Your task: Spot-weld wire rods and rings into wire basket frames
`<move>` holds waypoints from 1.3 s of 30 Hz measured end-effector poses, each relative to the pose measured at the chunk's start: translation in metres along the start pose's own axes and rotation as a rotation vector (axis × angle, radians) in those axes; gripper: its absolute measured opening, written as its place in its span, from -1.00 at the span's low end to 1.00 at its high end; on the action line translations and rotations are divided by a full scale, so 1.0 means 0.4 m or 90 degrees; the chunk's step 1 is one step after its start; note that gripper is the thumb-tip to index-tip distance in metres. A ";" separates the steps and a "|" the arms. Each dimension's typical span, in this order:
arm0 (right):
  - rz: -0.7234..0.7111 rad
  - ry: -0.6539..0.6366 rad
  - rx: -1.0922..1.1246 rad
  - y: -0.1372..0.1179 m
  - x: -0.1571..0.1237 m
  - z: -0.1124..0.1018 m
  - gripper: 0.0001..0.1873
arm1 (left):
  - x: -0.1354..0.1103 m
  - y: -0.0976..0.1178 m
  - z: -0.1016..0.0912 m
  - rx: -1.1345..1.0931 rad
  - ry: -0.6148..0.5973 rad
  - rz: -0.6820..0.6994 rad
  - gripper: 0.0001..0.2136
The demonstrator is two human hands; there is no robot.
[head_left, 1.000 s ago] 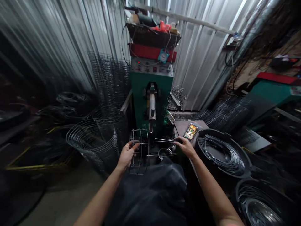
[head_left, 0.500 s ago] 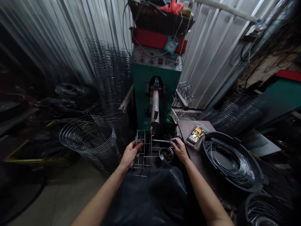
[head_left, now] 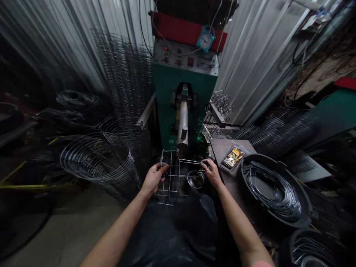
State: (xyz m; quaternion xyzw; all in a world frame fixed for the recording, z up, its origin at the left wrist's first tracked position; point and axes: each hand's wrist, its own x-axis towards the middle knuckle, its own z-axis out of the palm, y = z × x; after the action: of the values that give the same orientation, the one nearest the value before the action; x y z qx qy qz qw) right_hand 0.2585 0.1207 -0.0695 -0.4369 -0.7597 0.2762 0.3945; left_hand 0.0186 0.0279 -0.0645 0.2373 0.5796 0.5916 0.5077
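Observation:
Both hands hold a small wire frame (head_left: pixel 172 178) just below the metal electrode arm (head_left: pixel 183 128) of a green welding machine (head_left: pixel 180 92). My left hand (head_left: pixel 153 178) is closed on the frame's left side, with an orange cover on the thumb tip. My right hand (head_left: pixel 211 171) pinches the thin wires at the frame's right end. A small metal bowl (head_left: pixel 195 179) sits between the hands, under the wires. A dark apron (head_left: pixel 178 230) covers my lap below.
A phone (head_left: pixel 233 157) lies on a small table to the right. Black tubs with wire rings (head_left: pixel 271 193) stand at the right. Stacked wire cages (head_left: pixel 102 159) and mesh panels (head_left: pixel 125 81) fill the left. Corrugated metal walls stand behind.
The view has tilted down and drawn nearer the machine. Both hands have brought the wire frame closer under the electrode arm; the right hand shifted slightly left.

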 end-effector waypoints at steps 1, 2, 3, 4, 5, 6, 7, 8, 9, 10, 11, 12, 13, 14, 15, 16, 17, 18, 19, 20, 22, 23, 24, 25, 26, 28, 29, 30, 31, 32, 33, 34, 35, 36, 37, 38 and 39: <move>0.001 0.001 0.000 0.002 0.002 -0.001 -0.79 | 0.002 0.001 0.002 0.002 0.000 -0.003 -0.59; 0.002 0.001 -0.001 0.003 0.003 -0.002 -0.78 | 0.003 0.002 0.004 0.003 -0.001 -0.005 -0.59; 0.003 0.001 -0.004 0.005 0.005 -0.003 -0.78 | 0.004 0.004 0.006 0.003 -0.002 -0.005 -0.60; 0.003 -0.002 -0.006 0.007 0.007 -0.004 -0.77 | 0.006 0.006 0.008 0.002 -0.003 -0.003 -0.60; 0.005 -0.004 -0.008 0.008 0.010 -0.005 -0.77 | 0.007 0.009 0.010 0.000 -0.003 0.000 -0.60; 0.006 -0.005 -0.010 0.009 0.012 -0.006 -0.77 | 0.008 0.011 0.012 -0.004 -0.004 0.002 -0.60; 0.007 -0.006 -0.010 0.009 0.015 -0.006 -0.77 | 0.010 0.014 0.014 -0.009 -0.005 0.003 -0.60; 0.006 -0.006 -0.010 0.010 0.017 -0.006 -0.77 | 0.011 0.016 0.016 -0.015 -0.007 0.004 -0.60; 0.004 -0.005 -0.008 0.010 0.020 -0.006 -0.77 | 0.013 0.018 0.017 -0.021 -0.010 0.006 -0.60; 0.001 -0.005 -0.005 0.011 0.022 -0.006 -0.77 | 0.014 0.019 0.018 -0.027 -0.013 0.007 -0.60; -0.002 -0.005 -0.003 0.011 0.024 -0.005 -0.77 | 0.016 0.020 0.018 -0.032 -0.015 0.009 -0.60; -0.005 -0.006 -0.002 0.011 0.026 -0.005 -0.77 | 0.017 0.020 0.018 -0.036 -0.017 0.011 -0.60; -0.008 -0.007 -0.002 0.012 0.027 -0.004 -0.77 | 0.018 0.020 0.018 -0.037 -0.018 0.012 -0.60; -0.009 -0.008 -0.002 0.012 0.028 -0.004 -0.78 | 0.018 0.020 0.018 -0.038 -0.019 0.012 -0.61; -0.009 -0.010 -0.004 0.013 0.029 -0.004 -0.78 | 0.019 0.020 0.017 -0.037 -0.019 0.012 -0.61; -0.008 -0.012 -0.006 0.014 0.029 -0.005 -0.78 | 0.019 0.021 0.017 -0.036 -0.019 0.012 -0.62; -0.007 -0.015 -0.008 0.015 0.030 -0.005 -0.79 | 0.019 0.021 0.017 -0.034 -0.018 0.012 -0.62; -0.005 -0.017 -0.009 0.016 0.030 -0.005 -0.79 | 0.020 0.022 0.016 -0.031 -0.017 0.010 -0.62; -0.004 -0.019 -0.009 0.017 0.031 -0.005 -0.79 | 0.020 0.022 0.016 -0.029 -0.016 0.008 -0.62; -0.005 -0.021 -0.008 0.019 0.031 -0.005 -0.79 | 0.021 0.022 0.016 -0.026 -0.017 0.007 -0.62; -0.008 -0.022 -0.005 0.023 0.032 -0.004 -0.79 | 0.023 0.021 0.015 -0.024 -0.017 0.007 -0.62; -0.011 -0.022 -0.004 0.026 0.032 -0.004 -0.79 | 0.024 0.021 0.015 -0.024 -0.017 0.008 -0.62; -0.013 -0.022 -0.004 0.029 0.033 -0.003 -0.79 | 0.025 0.021 0.015 -0.026 -0.018 0.008 -0.62; -0.014 -0.021 -0.004 0.032 0.033 -0.003 -0.80 | 0.027 0.021 0.015 -0.027 -0.019 0.008 -0.62; -0.016 -0.020 -0.003 0.034 0.034 -0.002 -0.80 | 0.028 0.021 0.016 -0.028 -0.019 0.008 -0.61; -0.019 -0.019 0.000 0.039 0.036 -0.001 -0.80 | 0.030 0.024 0.016 -0.026 -0.019 0.006 -0.61; -0.020 -0.017 0.002 0.041 0.037 0.000 -0.80 | 0.031 0.025 0.017 -0.022 -0.018 0.003 -0.61; -0.021 -0.015 0.005 0.043 0.038 0.002 -0.79 | 0.032 0.027 0.017 -0.016 -0.014 -0.001 -0.61; -0.021 -0.012 0.007 0.044 0.040 0.004 -0.79 | 0.033 0.029 0.017 -0.008 -0.010 -0.007 -0.62; -0.021 -0.010 0.011 0.044 0.041 0.006 -0.79 | 0.033 0.031 0.016 0.000 -0.006 -0.012 -0.62; -0.020 -0.009 0.017 0.044 0.042 0.007 -0.80 | 0.034 0.033 0.016 0.009 -0.003 -0.017 -0.63; -0.020 -0.008 0.024 0.045 0.043 0.009 -0.80 | 0.035 0.035 0.016 0.017 -0.002 -0.021 -0.63; -0.020 -0.006 0.034 0.046 0.041 0.008 -0.80 | 0.035 0.036 0.016 0.022 -0.003 -0.024 -0.64; -0.021 0.000 0.045 0.048 0.038 0.006 -0.80 | 0.036 0.037 0.016 0.024 -0.005 -0.024 -0.65; -0.022 0.015 0.055 0.053 0.031 0.001 -0.80 | 0.035 0.038 0.016 0.024 -0.007 -0.022 -0.65; -0.021 0.039 0.062 0.060 0.021 -0.008 -0.79 | 0.034 0.038 0.016 0.020 -0.007 -0.020 -0.65; -0.016 0.072 0.066 0.070 0.007 -0.020 -0.78 | 0.033 0.038 0.017 0.014 -0.006 -0.017 -0.64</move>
State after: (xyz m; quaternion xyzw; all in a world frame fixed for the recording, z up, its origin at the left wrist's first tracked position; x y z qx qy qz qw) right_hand 0.2769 0.1367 -0.0857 -0.4214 -0.7263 0.2847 0.4624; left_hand 0.0145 0.0453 -0.0529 0.2380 0.5864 0.5773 0.5159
